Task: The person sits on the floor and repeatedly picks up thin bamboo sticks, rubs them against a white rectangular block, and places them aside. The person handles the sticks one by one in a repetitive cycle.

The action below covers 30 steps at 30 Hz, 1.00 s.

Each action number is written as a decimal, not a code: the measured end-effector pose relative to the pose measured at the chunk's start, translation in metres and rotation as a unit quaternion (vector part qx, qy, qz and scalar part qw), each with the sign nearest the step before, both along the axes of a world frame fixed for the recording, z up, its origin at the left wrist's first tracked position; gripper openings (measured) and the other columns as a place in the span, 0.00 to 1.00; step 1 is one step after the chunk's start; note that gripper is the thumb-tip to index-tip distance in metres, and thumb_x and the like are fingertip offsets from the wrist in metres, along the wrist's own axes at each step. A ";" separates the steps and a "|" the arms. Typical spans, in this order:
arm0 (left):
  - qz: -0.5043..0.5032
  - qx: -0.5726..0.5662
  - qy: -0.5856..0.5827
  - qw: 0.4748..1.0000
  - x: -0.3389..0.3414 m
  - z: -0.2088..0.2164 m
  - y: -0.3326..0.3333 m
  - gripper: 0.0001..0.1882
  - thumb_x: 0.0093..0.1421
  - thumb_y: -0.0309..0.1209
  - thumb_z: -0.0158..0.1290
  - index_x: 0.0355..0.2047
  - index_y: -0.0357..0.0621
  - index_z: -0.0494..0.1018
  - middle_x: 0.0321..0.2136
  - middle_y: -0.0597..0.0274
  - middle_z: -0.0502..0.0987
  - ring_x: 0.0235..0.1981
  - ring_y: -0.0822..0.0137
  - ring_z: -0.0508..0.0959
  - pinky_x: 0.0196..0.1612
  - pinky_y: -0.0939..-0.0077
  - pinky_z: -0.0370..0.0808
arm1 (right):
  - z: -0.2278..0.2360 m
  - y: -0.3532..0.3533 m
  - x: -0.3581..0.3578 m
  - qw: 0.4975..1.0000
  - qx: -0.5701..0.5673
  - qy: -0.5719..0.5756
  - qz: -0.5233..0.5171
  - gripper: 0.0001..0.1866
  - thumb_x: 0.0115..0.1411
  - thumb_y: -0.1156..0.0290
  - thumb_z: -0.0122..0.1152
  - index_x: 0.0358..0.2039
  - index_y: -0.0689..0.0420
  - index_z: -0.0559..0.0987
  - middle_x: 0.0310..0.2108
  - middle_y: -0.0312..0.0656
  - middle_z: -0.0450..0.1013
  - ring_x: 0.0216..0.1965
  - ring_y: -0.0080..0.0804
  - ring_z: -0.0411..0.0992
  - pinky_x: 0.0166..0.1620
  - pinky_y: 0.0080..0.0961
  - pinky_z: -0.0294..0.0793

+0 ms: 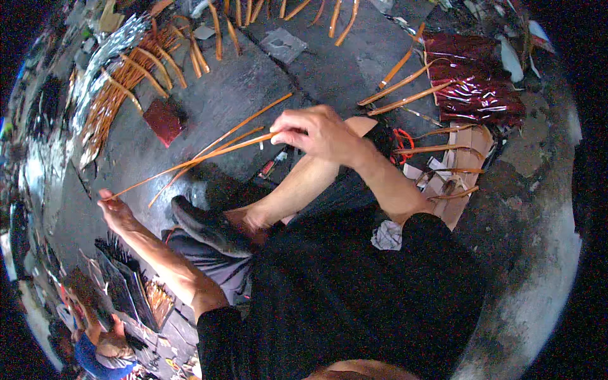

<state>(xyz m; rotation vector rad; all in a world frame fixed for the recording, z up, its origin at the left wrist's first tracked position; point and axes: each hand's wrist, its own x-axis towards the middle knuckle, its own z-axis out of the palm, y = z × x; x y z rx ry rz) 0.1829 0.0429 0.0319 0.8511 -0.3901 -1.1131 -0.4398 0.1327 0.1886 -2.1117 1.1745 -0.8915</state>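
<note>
A long, thin orange-brown strip stretches between my two hands. My left hand, out at the left, pinches its lower end with the fingertips. My right hand, near the middle above my bare leg, grips the other end between thumb and fingers. Another long strip of the same colour crosses behind the held one, its ends apart from my hands. The tip of a shorter piece shows just above the held strip; I cannot tell whether it is separate.
Bundled orange-brown strips lie at the far left beside a dark red square. More strips rest at the right near shiny dark red sheeting. Cardboard and red-orange scissor handles are beside my leg. Another person sits lower left.
</note>
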 end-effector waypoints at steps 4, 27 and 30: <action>0.101 0.255 -0.178 0.945 -0.112 0.011 0.028 0.34 0.62 0.41 0.54 0.62 0.41 0.54 0.56 0.50 0.65 0.53 0.53 0.69 0.55 0.60 0.68 | -0.019 -0.067 -0.075 0.986 0.151 -0.010 -0.073 0.17 0.61 0.63 0.59 0.49 0.55 0.75 0.37 0.41 0.79 0.37 0.26 0.77 0.42 0.27 0.75; -0.082 0.154 -0.420 0.891 -0.251 0.108 0.093 0.16 0.65 0.34 0.50 0.50 0.39 0.72 0.43 0.60 0.77 0.46 0.70 0.75 0.52 0.75 0.69 | -0.096 -0.159 -0.198 0.934 -0.066 0.285 -0.206 0.09 0.63 0.66 0.52 0.42 0.54 0.72 0.39 0.43 0.75 0.44 0.46 0.72 0.56 0.44 0.63; -0.212 0.096 -0.368 0.900 -0.313 0.132 0.084 0.15 0.65 0.33 0.50 0.50 0.39 0.72 0.43 0.62 0.77 0.47 0.71 0.73 0.53 0.77 0.67 | -0.033 -0.105 -0.108 0.985 0.000 0.073 -0.159 0.09 0.63 0.70 0.53 0.42 0.57 0.74 0.37 0.44 0.75 0.39 0.34 0.73 0.45 0.30 0.72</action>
